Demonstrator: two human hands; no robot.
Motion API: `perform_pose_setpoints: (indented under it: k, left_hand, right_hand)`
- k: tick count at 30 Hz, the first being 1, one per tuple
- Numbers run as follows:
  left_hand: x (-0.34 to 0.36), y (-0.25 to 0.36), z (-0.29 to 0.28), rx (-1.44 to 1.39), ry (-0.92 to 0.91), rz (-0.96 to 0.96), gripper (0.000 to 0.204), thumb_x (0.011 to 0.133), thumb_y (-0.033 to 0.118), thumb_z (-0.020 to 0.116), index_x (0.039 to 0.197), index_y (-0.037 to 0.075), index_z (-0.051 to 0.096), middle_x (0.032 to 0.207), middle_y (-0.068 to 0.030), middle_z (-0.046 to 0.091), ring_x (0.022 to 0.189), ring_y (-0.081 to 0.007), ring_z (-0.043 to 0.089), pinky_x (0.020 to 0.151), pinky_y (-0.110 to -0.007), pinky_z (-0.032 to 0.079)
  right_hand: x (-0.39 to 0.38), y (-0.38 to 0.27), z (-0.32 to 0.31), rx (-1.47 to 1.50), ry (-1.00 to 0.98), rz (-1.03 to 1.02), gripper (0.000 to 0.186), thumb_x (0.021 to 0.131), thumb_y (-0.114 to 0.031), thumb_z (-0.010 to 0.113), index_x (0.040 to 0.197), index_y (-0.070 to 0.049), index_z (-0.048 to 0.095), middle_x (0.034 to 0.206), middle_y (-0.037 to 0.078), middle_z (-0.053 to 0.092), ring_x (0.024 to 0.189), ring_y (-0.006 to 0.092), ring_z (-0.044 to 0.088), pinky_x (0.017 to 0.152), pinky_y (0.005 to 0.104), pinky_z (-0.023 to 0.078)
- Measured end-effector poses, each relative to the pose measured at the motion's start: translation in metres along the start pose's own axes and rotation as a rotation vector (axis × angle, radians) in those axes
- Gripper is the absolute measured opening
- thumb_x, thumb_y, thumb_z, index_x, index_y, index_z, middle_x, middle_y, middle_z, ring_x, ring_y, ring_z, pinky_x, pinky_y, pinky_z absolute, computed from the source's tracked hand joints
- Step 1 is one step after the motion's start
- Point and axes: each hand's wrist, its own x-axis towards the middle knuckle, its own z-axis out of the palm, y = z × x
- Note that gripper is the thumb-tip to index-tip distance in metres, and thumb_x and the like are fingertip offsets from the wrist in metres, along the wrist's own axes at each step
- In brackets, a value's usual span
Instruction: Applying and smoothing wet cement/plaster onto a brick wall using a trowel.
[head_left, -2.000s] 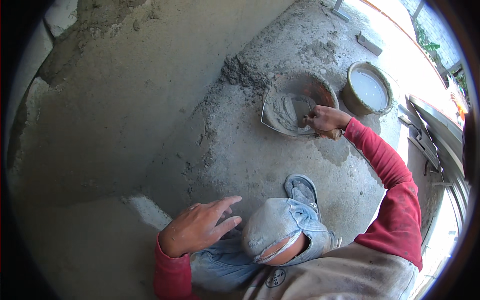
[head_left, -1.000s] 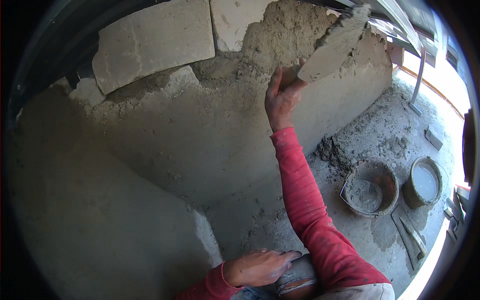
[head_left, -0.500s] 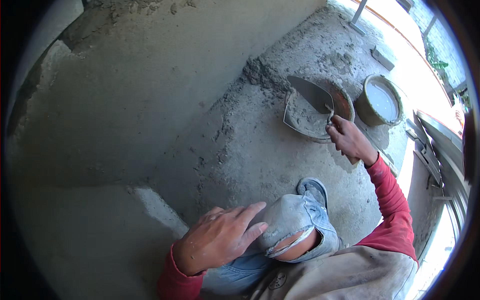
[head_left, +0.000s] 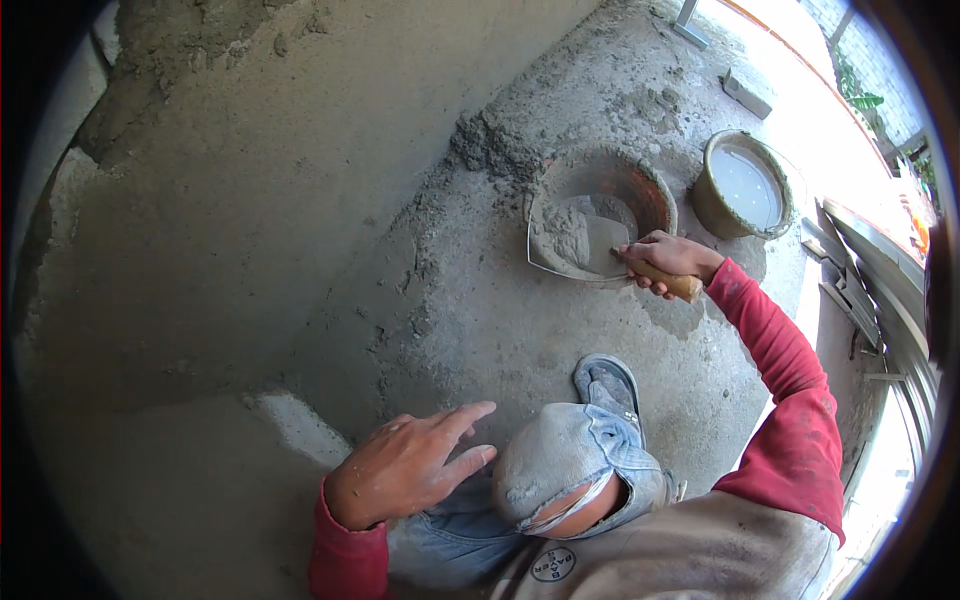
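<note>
My right hand point(head_left: 668, 258) is closed around the wooden handle of a trowel point(head_left: 606, 240). The flat metal blade dips into a round tub point(head_left: 657, 195) with a mortar-crusted rim and reddish inner wall. Wet grey mortar point(head_left: 558, 230) lies beside and against the blade, hiding part of it. Over by my bent knee, my left hand point(head_left: 410, 465) hovers with fingers apart and nothing in it.
A second bucket point(head_left: 712, 205) of cloudy water stands right of the tub. A grey block point(head_left: 747, 92) lies beyond. Rough mortar is heaped along the foot of a plastered wall point(head_left: 300, 180). Metal sheets point(head_left: 880, 260) lean at the right; my sandalled foot point(head_left: 610, 385) is below the tub.
The trowel blade has gone from raised and tilted above the tub down into the mortar, and my right hand has turned with it. My left hand stays open near the knee.
</note>
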Motion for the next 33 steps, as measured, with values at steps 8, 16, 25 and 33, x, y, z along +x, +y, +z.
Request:
perform_pose_setpoints:
  k: [8, 16, 25, 33]
  left_hand:
    - [0.005, -0.001, 0.005, 0.031, -0.009, -0.019, 0.049, 0.099, 0.031, 0.058, 0.139, 0.006, 0.048, 0.112, -0.0217, 0.069, 0.101, -0.0396, 0.067, 0.087, -0.046, 0.052]
    - [-0.014, -0.004, 0.015, 0.050, 0.017, -0.015, 0.050, 0.101, 0.033, 0.052, 0.141, 0.004, 0.045, 0.115, -0.0236, 0.067, 0.102, -0.0435, 0.065, 0.088, -0.048, 0.051]
    - [-0.042, -0.004, 0.027, 0.037, 0.034, 0.011, 0.041, 0.103, 0.025, 0.045, 0.139, 0.004, 0.045, 0.108, -0.0256, 0.066, 0.094, -0.0460, 0.065, 0.080, -0.051, 0.052]
    - [-0.044, -0.010, 0.025, 0.056, 0.109, 0.142, 0.041, 0.103, 0.023, 0.046, 0.139, 0.003, 0.044, 0.110, -0.0238, 0.067, 0.092, -0.0458, 0.065, 0.081, -0.052, 0.052]
  right_hand:
    - [-0.015, 0.010, 0.070, 0.369, 0.054, -0.312, 0.033, 0.100, -0.033, 0.040, 0.091, -0.004, 0.052, 0.061, 0.004, 0.049, 0.040, 0.0123, 0.046, 0.037, 0.0288, 0.042]
    - [-0.043, -0.173, 0.168, 0.949, -0.053, -1.268, 0.038, 0.100, -0.030, 0.039, 0.123, 0.000, 0.046, 0.078, 0.007, 0.051, 0.049, 0.0148, 0.052, 0.039, 0.0297, 0.046]
    - [0.026, -0.428, 0.238, 0.566, 1.336, -1.935, 0.047, 0.102, -0.019, 0.055, 0.142, -0.003, 0.035, 0.079, 0.010, 0.058, 0.057, 0.0194, 0.061, 0.054, 0.0343, 0.049]
    - [-0.022, -0.177, 0.226, -0.239, 0.019, -1.425, 0.032, 0.094, -0.019, 0.060, 0.121, -0.003, 0.052, 0.085, 0.021, 0.063, 0.076, 0.0401, 0.066, 0.068, 0.0420, 0.051]
